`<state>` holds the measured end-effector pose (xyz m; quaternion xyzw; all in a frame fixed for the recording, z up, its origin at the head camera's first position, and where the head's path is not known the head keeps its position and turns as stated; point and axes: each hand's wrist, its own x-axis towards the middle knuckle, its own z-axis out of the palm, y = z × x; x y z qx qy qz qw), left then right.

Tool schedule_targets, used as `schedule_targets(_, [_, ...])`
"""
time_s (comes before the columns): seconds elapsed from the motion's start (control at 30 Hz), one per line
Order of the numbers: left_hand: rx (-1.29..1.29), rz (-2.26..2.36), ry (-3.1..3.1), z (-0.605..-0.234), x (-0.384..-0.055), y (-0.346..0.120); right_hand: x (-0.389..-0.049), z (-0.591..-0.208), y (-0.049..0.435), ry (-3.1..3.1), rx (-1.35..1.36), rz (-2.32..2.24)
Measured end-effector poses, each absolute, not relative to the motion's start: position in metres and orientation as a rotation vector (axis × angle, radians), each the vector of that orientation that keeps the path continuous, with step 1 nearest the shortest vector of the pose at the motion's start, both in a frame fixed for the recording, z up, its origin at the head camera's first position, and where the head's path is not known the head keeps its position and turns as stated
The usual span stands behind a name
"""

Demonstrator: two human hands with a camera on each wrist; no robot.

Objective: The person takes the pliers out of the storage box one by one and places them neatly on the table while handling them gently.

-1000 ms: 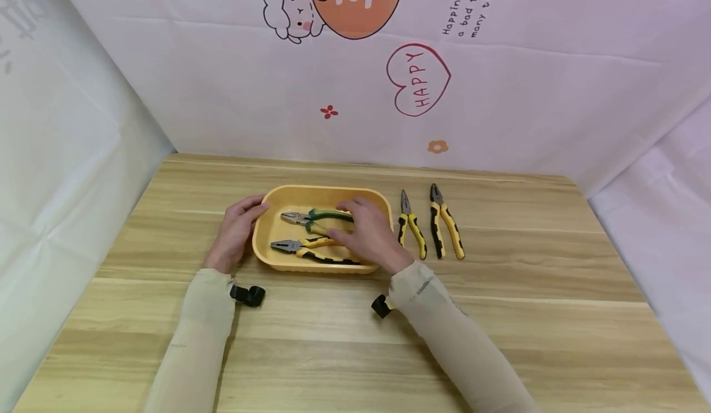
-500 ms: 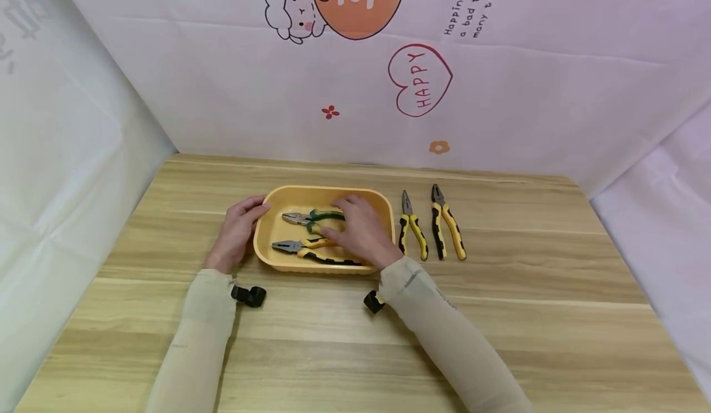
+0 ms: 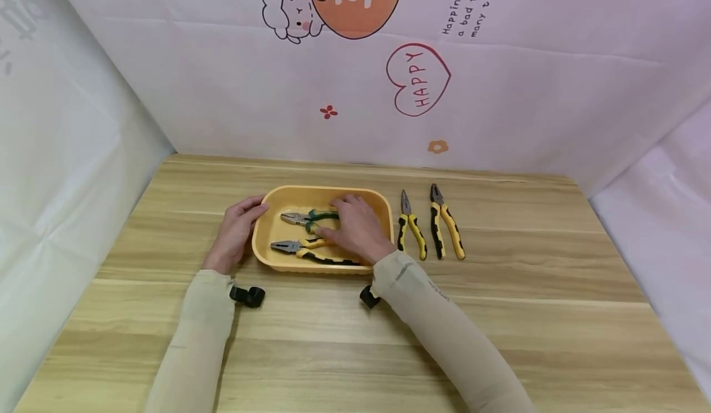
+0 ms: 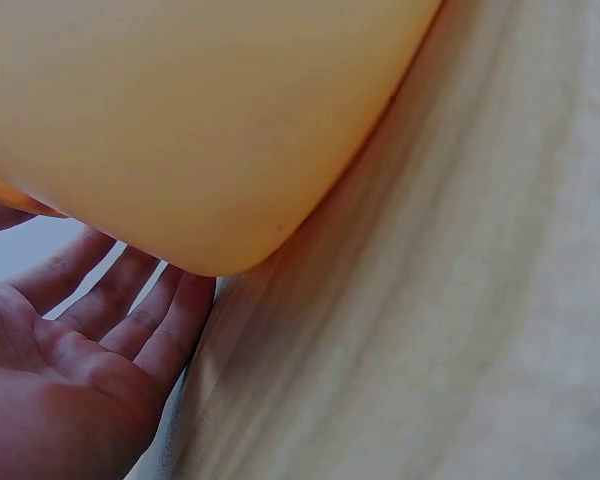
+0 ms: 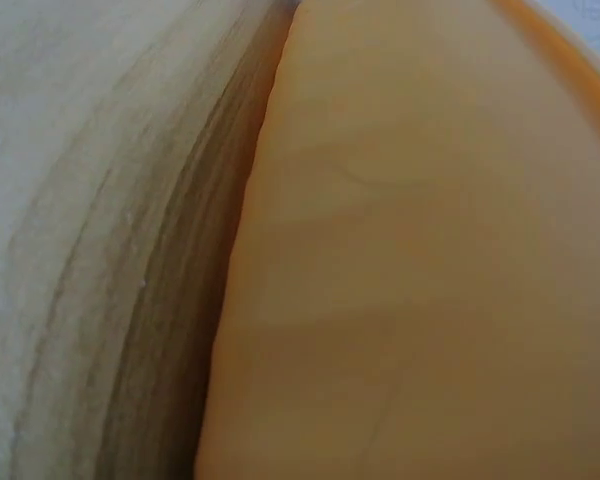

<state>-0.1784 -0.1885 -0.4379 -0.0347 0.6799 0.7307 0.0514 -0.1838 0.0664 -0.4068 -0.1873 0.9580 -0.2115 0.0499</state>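
Observation:
In the head view a yellow plastic bin (image 3: 322, 269) stands on the table. My left hand (image 3: 233, 231) is at its left end, thumb over the rim; the left wrist view shows long, spread fingers (image 4: 165, 310) against the outer wall. Inside lie combination pliers with green handles (image 3: 295, 218) and, nearer me, yellow-and-black combination pliers (image 3: 287, 247). My right hand (image 3: 358, 231) reaches in over both pairs' handles, thumb by the green pliers' lower handle and fingers beyond the upper one. Its fingertips are mostly hidden, so I cannot tell whether they grip. Only bin wall and table show in the right wrist view.
Right of the bin, needle-nose pliers (image 3: 405, 204) and another pair of yellow-and-black combination pliers (image 3: 437, 195) lie on the wooden table (image 3: 311, 351), jaws pointing away from me. White printed cloth (image 3: 250, 104) hangs behind the table and along both sides.
My right hand has shifted left inside the bin, covering more of the green pliers' handles. The pliers, the bin and my left hand have stayed where they were.

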Motion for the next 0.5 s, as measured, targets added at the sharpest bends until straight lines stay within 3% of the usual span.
schedule_targets(0.5, [-0.115,2.263,2.026,-0.4385,-0.1792,-0.1877,-0.1872,-0.4077,0.065,2.927,-0.52,-0.561])
